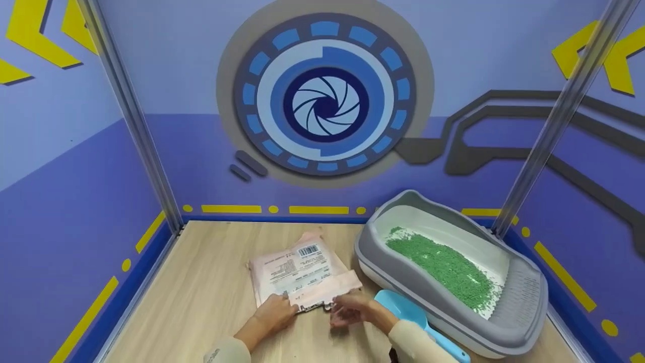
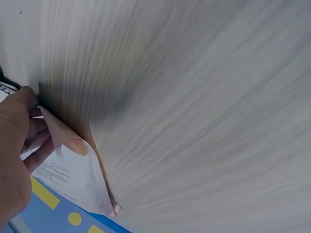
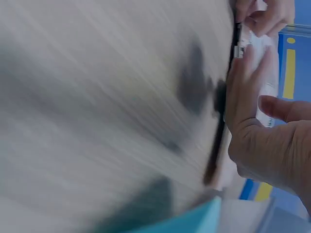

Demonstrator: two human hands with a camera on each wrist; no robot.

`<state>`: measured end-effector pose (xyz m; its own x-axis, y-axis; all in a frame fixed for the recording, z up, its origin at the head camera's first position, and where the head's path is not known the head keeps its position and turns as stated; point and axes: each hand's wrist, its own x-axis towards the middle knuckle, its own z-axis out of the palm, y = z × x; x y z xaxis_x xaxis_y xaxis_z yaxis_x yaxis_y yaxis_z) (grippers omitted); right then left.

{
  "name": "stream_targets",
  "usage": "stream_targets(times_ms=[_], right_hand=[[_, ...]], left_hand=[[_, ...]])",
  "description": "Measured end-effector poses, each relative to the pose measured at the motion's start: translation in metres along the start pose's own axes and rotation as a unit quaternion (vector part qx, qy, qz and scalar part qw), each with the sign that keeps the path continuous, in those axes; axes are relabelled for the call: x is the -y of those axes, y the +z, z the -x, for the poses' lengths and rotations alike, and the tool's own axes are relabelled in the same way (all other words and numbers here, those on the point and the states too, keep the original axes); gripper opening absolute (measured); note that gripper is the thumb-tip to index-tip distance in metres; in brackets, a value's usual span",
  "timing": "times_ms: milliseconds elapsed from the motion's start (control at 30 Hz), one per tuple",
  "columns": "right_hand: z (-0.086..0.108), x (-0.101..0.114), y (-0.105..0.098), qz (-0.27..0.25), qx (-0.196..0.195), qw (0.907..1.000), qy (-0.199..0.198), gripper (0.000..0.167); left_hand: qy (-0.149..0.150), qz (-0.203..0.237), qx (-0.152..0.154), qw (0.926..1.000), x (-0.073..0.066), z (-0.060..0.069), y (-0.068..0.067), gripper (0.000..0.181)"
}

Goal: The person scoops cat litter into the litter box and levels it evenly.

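A pale pink plastic bag (image 1: 302, 267) with a printed label and barcode lies flat on the table, its near end folded over. A narrow dark strip (image 1: 311, 306) runs along that near edge; its kind is unclear. My left hand (image 1: 276, 313) pinches the edge at its left part. In the left wrist view, the thumb and fingers of that hand (image 2: 19, 141) are on either side of the bag's edge (image 2: 80, 174). My right hand (image 1: 352, 310), blurred, is at the right part of the edge. Its fingers look straight in the right wrist view (image 3: 255, 104), with the thumb apart.
A grey-and-white litter box (image 1: 524, 302) with green granules (image 1: 448, 267) stands on the right of the wooden table (image 1: 201, 282). A light-blue scoop (image 1: 403, 306) lies against its near side, partly under the right forearm. Patterned walls enclose the table's back and sides.
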<state>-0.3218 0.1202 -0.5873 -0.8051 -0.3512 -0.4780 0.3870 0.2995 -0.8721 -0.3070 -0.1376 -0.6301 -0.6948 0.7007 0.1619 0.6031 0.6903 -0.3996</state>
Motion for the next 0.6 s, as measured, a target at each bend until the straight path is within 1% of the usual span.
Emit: stream_targets(times_ms=[33, 67, 100, 133, 167, 200, 233, 267, 300, 333, 367, 400, 467, 500, 533, 567, 600], right_hand=[[0.002, 0.005, -0.003, 0.03, 0.004, 0.9993, -0.023, 0.031], [0.004, 0.011, -0.006, 0.064, 0.005, 0.9964, -0.056, 0.031], [0.006, 0.016, -0.009, 0.109, -0.002, 0.989, -0.1, 0.029], [0.008, 0.022, -0.012, 0.164, -0.014, 0.975, -0.15, 0.026], [0.01, 0.028, -0.015, 0.22, -0.03, 0.9533, -0.204, 0.023], [0.013, 0.034, -0.017, 0.281, -0.055, 0.9246, -0.251, 0.02], [0.016, 0.039, -0.02, 0.334, -0.086, 0.8917, -0.293, 0.018], [0.02, 0.045, -0.022, 0.382, -0.118, 0.8552, -0.33, 0.015], [0.022, 0.051, -0.024, 0.42, -0.147, 0.8215, -0.356, 0.013], [0.025, 0.057, -0.025, 0.451, -0.165, 0.7936, -0.374, 0.013], [0.027, 0.062, -0.027, 0.473, -0.181, 0.7712, -0.386, 0.018], [0.03, 0.069, -0.03, 0.495, -0.195, 0.7547, -0.383, 0.024], [0.033, 0.082, -0.036, 0.533, -0.215, 0.7315, -0.367, 0.037], [0.034, 0.088, -0.041, 0.551, -0.225, 0.7198, -0.358, 0.043], [0.035, 0.094, -0.046, 0.565, -0.237, 0.7093, -0.349, 0.049], [0.035, 0.099, -0.051, 0.575, -0.246, 0.7039, -0.337, 0.054], [0.034, 0.104, -0.057, 0.585, -0.255, 0.697, -0.327, 0.058]], left_hand=[[0.002, -0.01, -0.002, 0.9999, 0.001, -0.001, 0.001, 0.01], [0.004, -0.015, -0.004, 0.9999, 0.003, -0.001, 0.002, 0.009], [0.003, -0.013, -0.006, 0.9999, 0.005, -0.001, 0.002, 0.008], [0.001, -0.004, -0.012, 0.9999, 0.007, -0.001, 0.003, 0.007], [0.0, 0.007, -0.019, 0.9998, 0.01, -0.001, 0.005, 0.005], [0.0, 0.024, -0.021, 0.9995, 0.014, -0.001, 0.005, 0.005], [0.001, 0.042, -0.021, 0.9989, 0.017, -0.002, 0.006, 0.004], [0.001, 0.059, -0.027, 0.9979, 0.022, -0.002, 0.006, 0.005], [0.001, 0.073, -0.033, 0.9968, 0.027, -0.003, 0.006, 0.008], [-0.002, 0.085, -0.044, 0.9954, 0.032, -0.004, 0.006, 0.012], [-0.003, 0.092, -0.058, 0.9941, 0.039, -0.005, 0.005, 0.015], [-0.008, 0.098, -0.066, 0.993, 0.045, -0.007, 0.003, 0.019], [-0.027, 0.096, -0.087, 0.9912, 0.061, -0.014, -0.002, 0.022], [-0.043, 0.094, -0.087, 0.9908, 0.069, -0.017, -0.007, 0.025], [-0.06, 0.094, -0.083, 0.9903, 0.078, -0.022, -0.012, 0.03], [-0.081, 0.1, -0.069, 0.9893, 0.086, -0.027, -0.019, 0.037], [-0.106, 0.111, -0.049, 0.987, 0.095, -0.031, -0.026, 0.046]])
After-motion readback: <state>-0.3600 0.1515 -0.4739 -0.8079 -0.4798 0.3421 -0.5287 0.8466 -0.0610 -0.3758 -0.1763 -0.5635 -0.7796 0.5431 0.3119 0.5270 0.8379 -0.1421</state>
